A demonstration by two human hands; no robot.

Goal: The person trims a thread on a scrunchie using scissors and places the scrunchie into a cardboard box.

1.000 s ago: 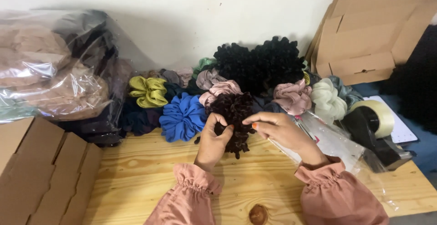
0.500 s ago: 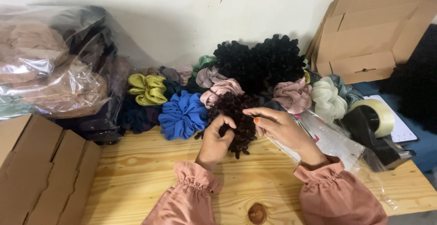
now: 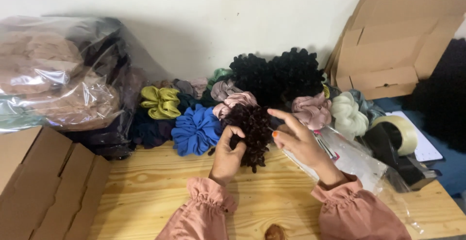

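Pinching its left edge, the left hand [image 3: 227,153] has its grip closed on a dark brown ruffled scrunchie [image 3: 252,132], held just above the wooden table [image 3: 145,186] in front of the scrunchie pile. The right hand [image 3: 297,140] touches the scrunchie's right side, fingers loosely spread and index extended, gripping nothing firmly. A blue scrunchie [image 3: 196,129] lies just beside it, and a tape dispenser [image 3: 398,143] sits well apart at right.

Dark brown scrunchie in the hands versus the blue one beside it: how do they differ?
The dark brown scrunchie has tight curly ruffles; the blue scrunchie has broad smooth folds. The brown one is held by the left hand, the right hand touching it; the blue one lies untouched on the wooden table. Both are gathered fabric rings.
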